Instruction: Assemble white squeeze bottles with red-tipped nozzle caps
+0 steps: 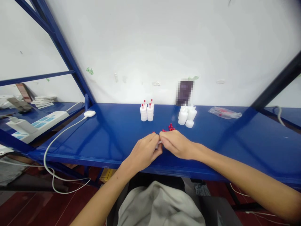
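Note:
My left hand (147, 151) is closed around a small white piece (159, 143) that looks like a bottle nozzle, mostly hidden by my fingers. Pressed against it from the other side, my right hand (176, 143) pinches the end of the same piece. Both hands meet just above the front part of the blue table. Small red caps (171, 127) lie in a loose pile just beyond my right hand. Several white squeeze bottles (147, 113) with red-tipped nozzles stand upright behind my left hand. To the right, more white bottles (183, 115) are grouped without red tips.
A clear plastic bag (225, 112) with something red lies at the table's right. On the left are a white puck-shaped device (89, 113) with a cable and a power strip (39, 125). Blue frame posts (62, 53) flank the blue table (113, 131), with a white wall behind.

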Available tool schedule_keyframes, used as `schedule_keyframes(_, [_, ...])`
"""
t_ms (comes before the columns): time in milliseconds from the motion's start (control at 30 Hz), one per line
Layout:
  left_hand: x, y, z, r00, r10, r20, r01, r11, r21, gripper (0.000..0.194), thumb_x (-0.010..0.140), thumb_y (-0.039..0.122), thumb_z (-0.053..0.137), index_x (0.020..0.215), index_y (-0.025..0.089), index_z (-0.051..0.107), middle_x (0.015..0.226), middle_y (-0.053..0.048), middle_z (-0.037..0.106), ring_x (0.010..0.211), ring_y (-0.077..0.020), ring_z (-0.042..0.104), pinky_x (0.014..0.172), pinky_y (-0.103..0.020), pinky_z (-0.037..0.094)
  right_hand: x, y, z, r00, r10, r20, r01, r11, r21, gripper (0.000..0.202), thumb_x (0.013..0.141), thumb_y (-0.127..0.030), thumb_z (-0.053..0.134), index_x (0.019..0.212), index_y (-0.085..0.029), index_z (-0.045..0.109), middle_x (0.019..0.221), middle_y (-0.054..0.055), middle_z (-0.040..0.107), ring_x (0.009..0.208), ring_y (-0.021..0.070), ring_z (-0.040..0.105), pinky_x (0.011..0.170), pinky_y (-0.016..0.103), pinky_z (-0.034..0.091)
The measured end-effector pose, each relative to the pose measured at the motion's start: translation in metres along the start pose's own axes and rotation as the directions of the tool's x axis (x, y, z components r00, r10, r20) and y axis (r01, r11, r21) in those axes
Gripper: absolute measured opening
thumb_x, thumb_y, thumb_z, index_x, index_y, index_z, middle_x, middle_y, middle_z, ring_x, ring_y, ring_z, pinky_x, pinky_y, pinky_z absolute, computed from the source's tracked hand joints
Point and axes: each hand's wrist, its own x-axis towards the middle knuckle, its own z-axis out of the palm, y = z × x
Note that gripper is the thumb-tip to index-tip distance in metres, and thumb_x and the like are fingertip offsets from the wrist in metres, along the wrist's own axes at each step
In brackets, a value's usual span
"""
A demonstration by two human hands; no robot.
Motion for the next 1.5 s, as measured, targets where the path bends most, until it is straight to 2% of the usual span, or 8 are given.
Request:
schedule_keyframes(133, [-0.001,0.002,-0.003,0.991,-0.050,-0.121,0.049,0.999,-0.011,0.013,0.100,0.021,0.039,0.103,0.021,0.052,0.089,-0.002,0.057,0.076,-0.0151,0.053,0.072,-0.028,0.042,0.000,0.006,-0.012,0.985,0.159,-0.061,-0.154,0.985,0.079,0.035,0.103,-0.032,0.024,0.069,-0.023,0.027,0.060,-0.004,0.037,0.054,0.0116,0.036,0.057,0.027,0.029])
schedule_keyframes(400, [0.003,0.001,-0.009,0.966,-0.256,0.027,0.256,0.944,-0.210,0.012,0.102,0.026,0.034,0.099,0.020,0.045,0.078,0.001,0.054,0.071,-0.0162,0.052,0.070,-0.030,0.041,-0.006,0.029,-0.028,0.930,0.343,0.130,-0.224,0.812,-0.539,0.022,0.095,-0.030,0.044,0.076,-0.020,0.047,0.074,0.004,0.060,0.059,0.0152,0.047,0.055,0.030,0.019])
schedule_keyframes(633, [0.004,0.001,-0.006,0.981,-0.148,0.128,0.179,0.942,-0.284,0.017,0.102,0.035,0.042,0.106,0.021,0.050,0.097,-0.002,0.062,0.085,-0.0162,0.058,0.078,-0.029,0.044,-0.001,0.011,-0.013,0.982,0.144,0.120,-0.143,0.989,-0.022,0.031,0.103,-0.038,0.035,0.081,-0.020,0.046,0.071,0.000,0.057,0.062,0.0140,0.051,0.062,0.027,0.034])
schedule_keyframes(767, [0.003,0.001,-0.007,0.969,-0.225,0.103,0.245,0.928,-0.282,0.043,0.099,0.039,0.049,0.136,0.022,0.037,0.097,-0.002,0.062,0.080,-0.0163,0.059,0.075,-0.029,0.045,-0.004,0.013,-0.026,0.982,0.156,-0.108,-0.163,0.985,-0.061,0.030,0.099,-0.033,0.036,0.074,-0.021,0.045,0.064,0.000,0.054,0.057,0.0140,0.047,0.059,0.027,0.034])
schedule_keyframes(967, [0.003,0.001,-0.009,0.956,-0.293,-0.001,0.287,0.937,-0.199,0.018,0.100,0.023,0.032,0.106,0.020,0.049,0.080,0.000,0.055,0.074,-0.0165,0.055,0.071,-0.030,0.041,-0.018,0.034,-0.091,0.743,0.515,-0.428,-0.669,0.566,-0.481,0.028,0.090,-0.028,0.040,0.068,-0.020,0.055,0.064,0.010,0.060,0.060,0.0214,0.052,0.057,0.032,0.028])
schedule_keyframes(1233, [0.004,0.007,-0.012,0.966,-0.257,0.021,0.258,0.964,-0.070,0.005,0.084,0.022,0.050,0.083,0.021,0.045,0.074,0.003,0.052,0.064,-0.0141,0.045,0.062,-0.029,0.035,-0.027,0.067,-0.083,0.565,0.808,-0.165,-0.702,0.366,-0.611,0.046,0.095,-0.040,0.035,0.093,-0.011,0.071,0.095,0.023,0.070,0.086,0.0348,0.067,0.066,0.038,0.043])
schedule_keyframes(1400, [0.002,0.008,-0.009,0.981,-0.164,0.100,0.162,0.986,0.027,0.009,0.077,0.020,0.058,0.077,0.021,0.049,0.077,0.001,0.057,0.064,-0.0143,0.050,0.060,-0.029,0.036,-0.024,0.058,-0.083,0.580,0.758,-0.297,-0.744,0.345,-0.572,0.046,0.094,-0.046,0.036,0.086,-0.014,0.068,0.086,0.020,0.069,0.079,0.0341,0.065,0.064,0.038,0.041])
schedule_keyframes(1500, [0.003,0.005,-0.005,0.983,-0.139,0.123,0.134,0.990,0.044,0.014,0.086,0.027,0.059,0.075,0.020,0.054,0.077,0.000,0.060,0.067,-0.0149,0.055,0.062,-0.028,0.038,-0.019,0.042,-0.082,0.687,0.618,-0.382,-0.718,0.496,-0.488,0.032,0.092,-0.041,0.042,0.083,-0.018,0.063,0.080,0.013,0.067,0.074,0.0279,0.061,0.065,0.035,0.039])
